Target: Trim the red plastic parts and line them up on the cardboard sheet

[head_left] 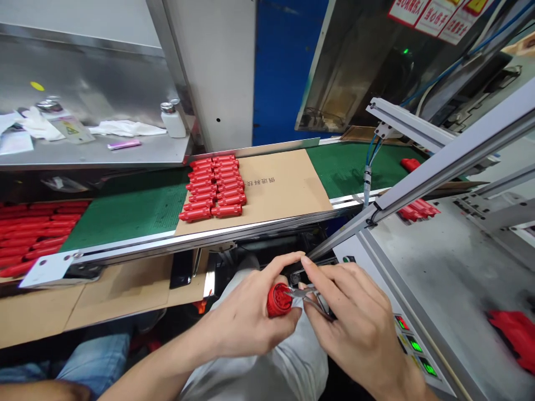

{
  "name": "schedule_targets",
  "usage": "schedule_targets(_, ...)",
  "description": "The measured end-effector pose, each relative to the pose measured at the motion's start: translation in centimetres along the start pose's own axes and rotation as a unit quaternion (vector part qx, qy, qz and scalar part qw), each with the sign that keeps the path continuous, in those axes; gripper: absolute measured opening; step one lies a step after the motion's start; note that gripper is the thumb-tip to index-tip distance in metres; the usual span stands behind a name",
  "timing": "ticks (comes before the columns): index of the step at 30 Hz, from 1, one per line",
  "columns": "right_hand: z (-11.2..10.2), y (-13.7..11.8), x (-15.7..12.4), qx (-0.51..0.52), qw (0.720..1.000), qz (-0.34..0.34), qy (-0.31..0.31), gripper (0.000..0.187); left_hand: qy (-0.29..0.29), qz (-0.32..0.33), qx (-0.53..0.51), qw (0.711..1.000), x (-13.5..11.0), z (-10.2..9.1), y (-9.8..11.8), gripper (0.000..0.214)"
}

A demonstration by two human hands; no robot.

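Note:
My left hand (246,320) is wrapped around a red cylindrical plastic part (278,301), its round end with inner ribs facing me. In my right hand (359,320) are small metal nippers (305,291), whose jaws touch or reach into that round end. The index fingertips of both hands meet just above the part. Most of the part's body is hidden in my left palm, and the nippers' handles are partly behind my right fingers. Beyond my hands, two columns of similar red parts (228,199) lie on a cardboard sheet (288,184).
A green conveyor belt (137,195) runs across, with more red parts (37,228) at its left. Over the right side slants a metal frame beam (451,150). A phone (181,269) lies below the belt. Another person's jeans (94,356) show at lower left.

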State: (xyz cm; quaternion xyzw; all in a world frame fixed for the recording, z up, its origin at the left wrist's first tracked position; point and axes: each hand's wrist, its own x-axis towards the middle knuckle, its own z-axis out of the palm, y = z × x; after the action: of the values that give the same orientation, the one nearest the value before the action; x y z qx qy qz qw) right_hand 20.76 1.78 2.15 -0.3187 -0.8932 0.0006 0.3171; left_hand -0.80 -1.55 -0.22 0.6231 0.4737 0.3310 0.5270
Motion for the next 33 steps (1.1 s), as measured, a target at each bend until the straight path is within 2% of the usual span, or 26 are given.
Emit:
schedule_targets(6,0.21,-0.22,0.41,-0.072,0.997,-0.027,-0.016,0.05,0.012,0.003,0.027,1.0,-0.33,0.27,-0.28,0.074)
schedule_targets(14,0.55,-0.28,0.25,-0.092,0.995,-0.044,-0.01,0.048,0.014,0.002,0.011,1.0,-0.52,0.37,-0.75,0.076)
schedule_targets(20,0.61,-0.17,0.13,-0.113,0.992,-0.062,0.011,0.049,-0.008,0.002,-0.007,1.0,-0.53,0.17,-0.39,0.074)
schedule_targets(23,0.72,-0.22,-0.04,-0.123,0.99,-0.066,0.018,0.048,0.003,0.006,0.005,1.0,-0.5,0.06,-0.4,0.075)
schedule_targets(33,0.77,-0.13,0.08,-0.163,0.984,-0.073,0.0,0.053,0.001,-0.001,-0.007,1.0,-0.13,-0.08,-0.33,0.077)
